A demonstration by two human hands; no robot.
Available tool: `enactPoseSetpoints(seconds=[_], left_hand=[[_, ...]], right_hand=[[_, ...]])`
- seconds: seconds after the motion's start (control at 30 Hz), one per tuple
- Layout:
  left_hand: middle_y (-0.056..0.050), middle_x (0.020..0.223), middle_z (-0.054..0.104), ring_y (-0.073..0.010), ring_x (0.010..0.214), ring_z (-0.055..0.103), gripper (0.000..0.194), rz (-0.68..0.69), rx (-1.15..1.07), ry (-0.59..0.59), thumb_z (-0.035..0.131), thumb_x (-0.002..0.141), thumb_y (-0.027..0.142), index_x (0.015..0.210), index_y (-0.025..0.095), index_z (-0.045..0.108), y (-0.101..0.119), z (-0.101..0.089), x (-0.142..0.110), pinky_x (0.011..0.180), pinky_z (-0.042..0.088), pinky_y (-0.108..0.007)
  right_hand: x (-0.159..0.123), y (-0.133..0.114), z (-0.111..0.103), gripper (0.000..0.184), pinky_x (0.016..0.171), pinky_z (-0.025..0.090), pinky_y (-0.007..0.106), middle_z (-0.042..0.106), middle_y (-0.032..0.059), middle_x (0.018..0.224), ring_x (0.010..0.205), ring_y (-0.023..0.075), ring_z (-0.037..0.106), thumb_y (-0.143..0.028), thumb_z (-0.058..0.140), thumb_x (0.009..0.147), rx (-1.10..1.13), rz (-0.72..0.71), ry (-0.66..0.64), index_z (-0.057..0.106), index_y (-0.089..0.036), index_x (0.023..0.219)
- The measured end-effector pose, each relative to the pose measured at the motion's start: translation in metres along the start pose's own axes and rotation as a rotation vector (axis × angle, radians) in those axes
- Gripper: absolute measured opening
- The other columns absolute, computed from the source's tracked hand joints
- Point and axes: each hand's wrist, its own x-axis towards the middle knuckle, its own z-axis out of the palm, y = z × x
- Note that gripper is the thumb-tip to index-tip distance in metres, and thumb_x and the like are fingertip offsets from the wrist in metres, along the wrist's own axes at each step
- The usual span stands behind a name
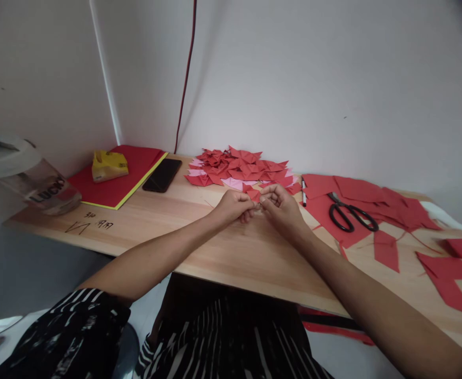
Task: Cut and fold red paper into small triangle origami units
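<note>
left hand (233, 205) and right hand (284, 208) pinching red paper (253, 195), folded paper pile (242, 164) just beyond

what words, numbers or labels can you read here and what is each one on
"LUCKY": dark letters on the clear bottle
"310", perhaps "3.10": handwritten on the wooden tabletop
Handwriting beside it, maybe "97/97": too unclear to be sure
Yellow packet: markings too small and blurred to read
</note>
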Motion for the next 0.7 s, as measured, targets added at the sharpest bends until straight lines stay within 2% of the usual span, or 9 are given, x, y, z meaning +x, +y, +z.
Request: enactPoseSetpoints(seconds=[0.1,0.23,0.33,0.5,0.7], left_hand=[[-0.001,0.052,0.060,-0.0061,0.037,0.050,0.015,0.003,-0.006,-0.001,0.060,0.079,0.012,0.065,0.009,0.063,0.001,0.000,-0.001,0.038,0.039,-0.017],[0.000,0.049,0.058,-0.0061,0.036,0.049,0.018,0.011,-0.011,-0.030,0.057,0.077,0.012,0.060,0.010,0.061,0.001,0.000,-0.001,0.038,0.037,-0.017],[0.001,0.048,0.057,-0.0058,0.035,0.047,0.015,0.013,-0.014,-0.068,0.057,0.074,0.011,0.061,0.010,0.063,0.001,0.000,0.000,0.038,0.036,-0.018],[0.002,0.047,0.055,-0.0050,0.034,0.044,0.014,0.016,-0.019,-0.084,0.057,0.071,0.012,0.059,0.010,0.062,0.001,-0.002,0.000,0.037,0.031,-0.018],[0.002,0.046,0.054,-0.0042,0.033,0.041,0.015,0.013,-0.033,-0.068,0.059,0.071,0.015,0.057,0.012,0.059,0.001,-0.003,0.002,0.036,0.025,-0.018]], right_hand=[[0.000,-0.001,-0.001,0.028,0.059,0.044,0.027,0.056,-0.0027,0.069,0.060,0.0130,0.054,-0.048,0.055,0.087,-0.014,0.020,-0.021,0.047,-0.022,0.093],[0.000,-0.007,-0.003,0.038,0.050,0.032,0.025,0.048,-0.0041,0.059,0.052,0.0101,0.041,-0.055,0.055,0.086,-0.075,0.030,-0.111,0.050,-0.020,0.073],[-0.001,-0.012,-0.003,0.043,0.048,0.025,0.025,0.041,-0.0056,0.055,0.050,0.0089,0.033,-0.058,0.056,0.085,-0.087,0.022,-0.177,0.050,-0.019,0.067],[-0.003,-0.011,-0.003,0.045,0.047,0.024,0.025,0.041,-0.0058,0.055,0.048,0.0082,0.032,-0.060,0.053,0.086,-0.050,0.023,-0.229,0.050,-0.019,0.070],[-0.003,-0.007,0.001,0.046,0.048,0.027,0.025,0.045,-0.0045,0.055,0.048,0.0087,0.035,-0.061,0.049,0.088,0.001,0.040,-0.199,0.050,-0.019,0.068]])
